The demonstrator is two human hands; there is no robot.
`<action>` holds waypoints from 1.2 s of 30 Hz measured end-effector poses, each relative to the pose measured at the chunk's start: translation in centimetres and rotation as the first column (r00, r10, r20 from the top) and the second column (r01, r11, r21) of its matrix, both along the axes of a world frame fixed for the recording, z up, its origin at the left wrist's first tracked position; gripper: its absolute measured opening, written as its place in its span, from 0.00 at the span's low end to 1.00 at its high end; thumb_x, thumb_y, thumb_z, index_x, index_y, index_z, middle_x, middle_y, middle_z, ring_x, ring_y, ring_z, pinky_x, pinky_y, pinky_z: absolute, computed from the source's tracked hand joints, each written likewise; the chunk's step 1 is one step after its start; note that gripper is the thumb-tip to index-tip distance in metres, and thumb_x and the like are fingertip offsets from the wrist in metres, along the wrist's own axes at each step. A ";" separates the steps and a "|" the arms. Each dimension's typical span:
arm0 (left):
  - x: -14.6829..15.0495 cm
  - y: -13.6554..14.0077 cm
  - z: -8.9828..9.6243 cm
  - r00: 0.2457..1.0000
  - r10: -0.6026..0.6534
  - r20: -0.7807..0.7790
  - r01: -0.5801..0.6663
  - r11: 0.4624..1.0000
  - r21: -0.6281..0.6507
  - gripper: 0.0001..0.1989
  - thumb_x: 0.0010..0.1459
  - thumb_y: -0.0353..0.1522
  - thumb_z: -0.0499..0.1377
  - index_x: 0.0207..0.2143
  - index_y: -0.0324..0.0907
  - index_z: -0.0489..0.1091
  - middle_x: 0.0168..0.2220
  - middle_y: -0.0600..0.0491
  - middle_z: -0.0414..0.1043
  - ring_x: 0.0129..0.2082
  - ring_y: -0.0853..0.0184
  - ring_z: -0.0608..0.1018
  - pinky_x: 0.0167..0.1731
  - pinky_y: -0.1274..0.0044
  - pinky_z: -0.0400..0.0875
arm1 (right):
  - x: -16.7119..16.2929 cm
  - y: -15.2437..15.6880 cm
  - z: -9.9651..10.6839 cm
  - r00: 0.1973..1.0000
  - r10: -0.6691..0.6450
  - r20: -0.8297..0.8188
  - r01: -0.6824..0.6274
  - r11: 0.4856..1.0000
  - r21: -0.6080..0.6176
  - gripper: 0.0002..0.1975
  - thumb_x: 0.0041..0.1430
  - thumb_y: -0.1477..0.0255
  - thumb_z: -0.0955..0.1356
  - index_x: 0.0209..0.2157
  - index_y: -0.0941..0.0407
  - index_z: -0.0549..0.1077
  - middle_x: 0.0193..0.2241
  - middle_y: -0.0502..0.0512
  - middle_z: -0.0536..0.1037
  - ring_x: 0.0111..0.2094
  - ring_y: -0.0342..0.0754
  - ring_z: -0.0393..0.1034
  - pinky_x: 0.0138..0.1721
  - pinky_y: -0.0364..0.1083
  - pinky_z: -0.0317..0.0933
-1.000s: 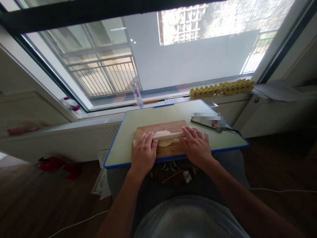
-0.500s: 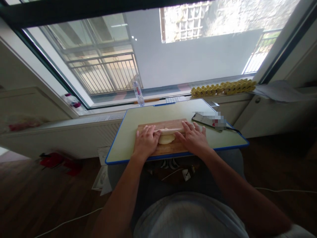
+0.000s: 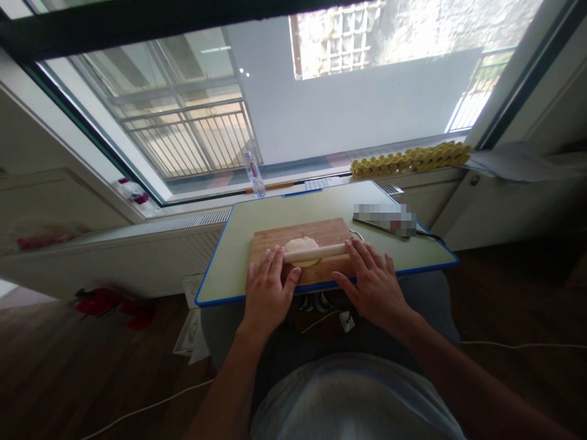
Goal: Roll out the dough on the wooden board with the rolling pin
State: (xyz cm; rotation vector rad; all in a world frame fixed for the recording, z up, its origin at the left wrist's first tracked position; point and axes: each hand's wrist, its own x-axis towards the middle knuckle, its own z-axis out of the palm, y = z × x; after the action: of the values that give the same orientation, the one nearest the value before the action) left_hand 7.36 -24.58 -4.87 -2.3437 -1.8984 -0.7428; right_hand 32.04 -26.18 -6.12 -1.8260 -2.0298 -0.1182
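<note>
The left hand [image 3: 268, 287] and the right hand [image 3: 373, 284] are apart, palms down, one at each end of a rolling pin [image 3: 316, 252]. The fingers are laid out nearly straight over the slim, smooth, pale cylinder rather than wrapped around it, and both thumbs point inward on the near side. The pin lies crosswise on a soft, cream-coloured sheet of dough [image 3: 301, 244], flattened and irregular, with a wavy far edge; a narrow strip of it shows on the near side of the pin.

Beneath is a rectangular wooden board [image 3: 270, 238], warm brown and flat, with a thin, curved metal handle [image 3: 356, 234] at its right end, just beyond the right fingers. The board sits on a small table [image 3: 213, 275] with a matt, pale yellow-green top and a blue rim. Toward the table's right side lies a flat device [image 3: 380, 229], its face pixelated, with a dark cable [image 3: 431, 236] running off it.

Beyond the table's far edge stands a clear plastic bottle [image 3: 254, 175], near a long yellow stack [image 3: 410, 162] with a bumpy, scalloped outline. Behind spreads the glass of a window [image 3: 339, 122]. At lower left, a blurred red object [image 3: 96, 302] rests on the dark wooden floor [image 3: 46, 366].
</note>
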 end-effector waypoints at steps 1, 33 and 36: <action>0.1 0.8 0.2 1.000 0.010 -0.018 -0.010 1.000 -0.006 0.32 0.74 0.49 0.46 0.72 0.44 0.58 0.73 0.44 0.59 0.74 0.54 0.60 0.72 0.52 0.53 | -0.1 0.6 0.2 1.000 -0.008 0.006 0.008 1.000 -0.017 0.37 0.74 0.49 0.54 0.76 0.54 0.51 0.76 0.59 0.53 0.74 0.64 0.47 0.70 0.71 0.43; 0.2 5.7 4.1 0.988 0.059 -0.141 -0.065 0.997 -0.038 0.27 0.75 0.46 0.43 0.58 0.46 0.76 0.69 0.47 0.67 0.72 0.52 0.63 0.70 0.46 0.53 | -1.2 3.6 3.6 0.998 0.014 -0.054 -0.019 0.996 -0.090 0.30 0.75 0.49 0.56 0.65 0.52 0.70 0.68 0.58 0.69 0.72 0.62 0.53 0.69 0.71 0.44; 1.1 8.6 5.2 0.988 0.071 -0.134 -0.071 0.997 0.005 0.25 0.75 0.45 0.45 0.61 0.48 0.74 0.69 0.49 0.68 0.71 0.54 0.65 0.70 0.47 0.52 | -1.6 6.1 4.3 0.998 0.035 -0.051 -0.039 0.996 -0.078 0.27 0.76 0.52 0.55 0.60 0.50 0.74 0.64 0.58 0.75 0.66 0.60 0.61 0.66 0.66 0.50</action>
State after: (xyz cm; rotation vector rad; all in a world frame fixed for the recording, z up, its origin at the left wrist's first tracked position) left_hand 8.44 -15.93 0.29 -2.2497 -1.9138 -0.5639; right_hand 30.48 -20.08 -1.84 -1.8186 -2.0595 0.0183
